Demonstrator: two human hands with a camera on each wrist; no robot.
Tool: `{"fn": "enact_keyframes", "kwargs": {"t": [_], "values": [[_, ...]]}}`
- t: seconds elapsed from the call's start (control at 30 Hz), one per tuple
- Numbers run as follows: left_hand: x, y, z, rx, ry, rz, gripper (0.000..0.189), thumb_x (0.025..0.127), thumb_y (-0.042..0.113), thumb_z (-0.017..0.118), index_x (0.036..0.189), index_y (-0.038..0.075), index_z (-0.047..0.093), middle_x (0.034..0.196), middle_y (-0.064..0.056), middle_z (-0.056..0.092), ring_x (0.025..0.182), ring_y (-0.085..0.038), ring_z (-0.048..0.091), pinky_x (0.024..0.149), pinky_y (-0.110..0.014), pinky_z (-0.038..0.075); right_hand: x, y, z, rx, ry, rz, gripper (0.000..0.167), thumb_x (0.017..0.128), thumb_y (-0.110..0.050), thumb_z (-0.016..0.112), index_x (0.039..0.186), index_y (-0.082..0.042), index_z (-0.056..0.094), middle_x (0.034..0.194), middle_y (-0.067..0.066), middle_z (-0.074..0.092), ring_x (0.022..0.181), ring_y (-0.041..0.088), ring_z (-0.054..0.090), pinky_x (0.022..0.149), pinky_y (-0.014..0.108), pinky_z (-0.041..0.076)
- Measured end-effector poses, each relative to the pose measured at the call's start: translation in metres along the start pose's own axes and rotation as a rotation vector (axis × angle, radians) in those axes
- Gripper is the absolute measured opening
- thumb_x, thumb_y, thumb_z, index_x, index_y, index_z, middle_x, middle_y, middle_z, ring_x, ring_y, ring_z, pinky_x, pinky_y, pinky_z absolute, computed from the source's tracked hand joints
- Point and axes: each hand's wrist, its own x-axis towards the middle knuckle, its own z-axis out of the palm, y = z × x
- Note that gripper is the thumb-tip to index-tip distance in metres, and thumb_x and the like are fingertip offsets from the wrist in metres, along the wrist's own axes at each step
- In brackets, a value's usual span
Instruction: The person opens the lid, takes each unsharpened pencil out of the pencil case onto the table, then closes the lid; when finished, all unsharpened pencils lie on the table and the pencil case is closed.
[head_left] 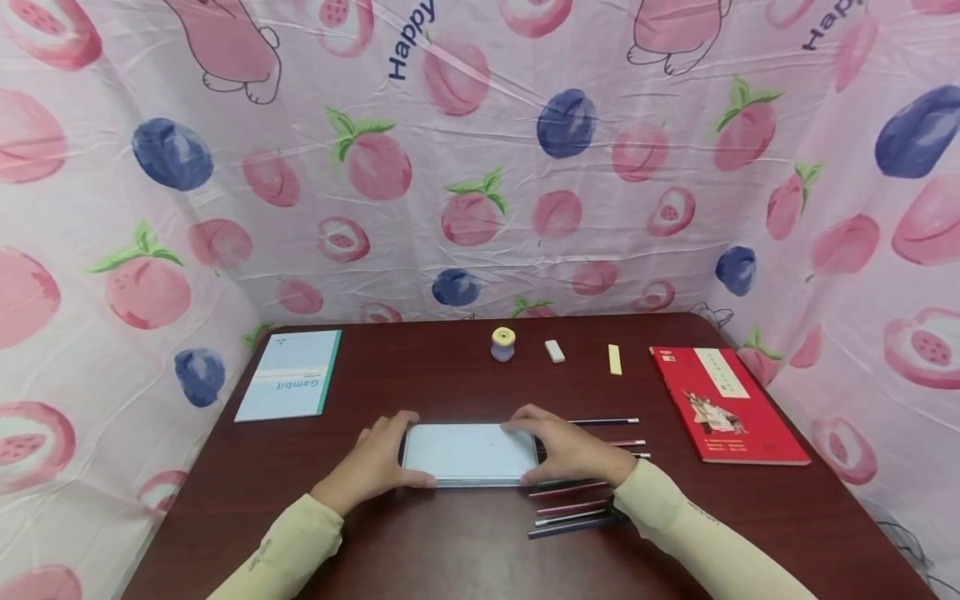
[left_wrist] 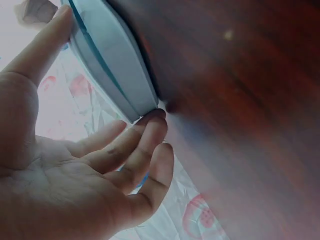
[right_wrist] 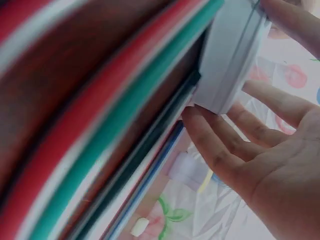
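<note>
A flat, pale pencil case (head_left: 471,454) lies lengthwise across the middle of the dark wooden table, its lid shut. My left hand (head_left: 375,454) holds its left end, thumb at the front edge and fingers at the back corner. The right end is gripped the same way by my right hand (head_left: 566,448). In the left wrist view a teal seam runs along the side of the pencil case (left_wrist: 117,47), with fingertips at its corner. Several pencils (head_left: 572,508) lie beside and under my right hand and wrist, partly hidden by them.
At the back stand a yellow-topped, purple spool-shaped item (head_left: 502,344), a white eraser (head_left: 554,351) and a yellow strip (head_left: 615,359). A pale notebook (head_left: 288,375) lies at the left, a red book (head_left: 731,408) at the right. A fruit-patterned curtain (head_left: 480,167) surrounds the table.
</note>
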Motion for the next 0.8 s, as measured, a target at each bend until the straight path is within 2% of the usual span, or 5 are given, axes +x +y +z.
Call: {"fn": "enact_keyframes", "kwargs": {"t": [0.1, 0.2, 0.57, 0.8], "values": [[0.0006, 0.0, -0.0004, 0.015, -0.01, 0.034, 0.102, 0.067, 0.054, 0.1, 0.148, 0.008, 0.057, 0.144, -0.014, 0.065, 0.132, -0.032, 0.056, 0.113, -0.059, 0.043, 0.0006, -0.0038, -0.0018, -0.003, -0.017, 0.02, 0.077, 0.077, -0.024, 0.097, 0.146, -0.011, 0.065, 0.14, 0.007, 0.059, 0.123, 0.022, 0.06, 0.103, 0.042, 0.054], [0.0, 0.0, -0.0007, 0.026, -0.013, 0.054, 0.099, 0.067, 0.053, 0.099, 0.146, 0.007, 0.06, 0.142, -0.014, 0.066, 0.132, -0.033, 0.056, 0.114, -0.06, 0.042, 0.0015, -0.007, -0.0024, -0.009, -0.025, 0.038, 0.076, 0.076, -0.025, 0.098, 0.144, -0.012, 0.066, 0.139, 0.004, 0.059, 0.122, 0.02, 0.06, 0.102, 0.041, 0.055], [-0.0075, 0.0038, 0.0032, 0.017, -0.007, 0.01, 0.099, 0.065, 0.05, 0.102, 0.144, 0.009, 0.059, 0.14, -0.014, 0.065, 0.128, -0.031, 0.056, 0.114, -0.06, 0.043, -0.0017, -0.0101, 0.0038, 0.009, -0.001, 0.08, 0.077, 0.073, -0.023, 0.1, 0.142, -0.015, 0.068, 0.136, 0.001, 0.058, 0.122, 0.018, 0.059, 0.102, 0.041, 0.055], [-0.0066, 0.0049, 0.005, 0.012, -0.004, 0.011, 0.098, 0.065, 0.05, 0.102, 0.144, 0.009, 0.059, 0.138, -0.013, 0.065, 0.124, -0.03, 0.055, 0.113, -0.059, 0.044, -0.0033, -0.0107, 0.0043, 0.014, 0.012, 0.085, 0.076, 0.074, -0.021, 0.099, 0.142, -0.014, 0.067, 0.137, 0.001, 0.057, 0.121, 0.019, 0.06, 0.1, 0.041, 0.055]]}}
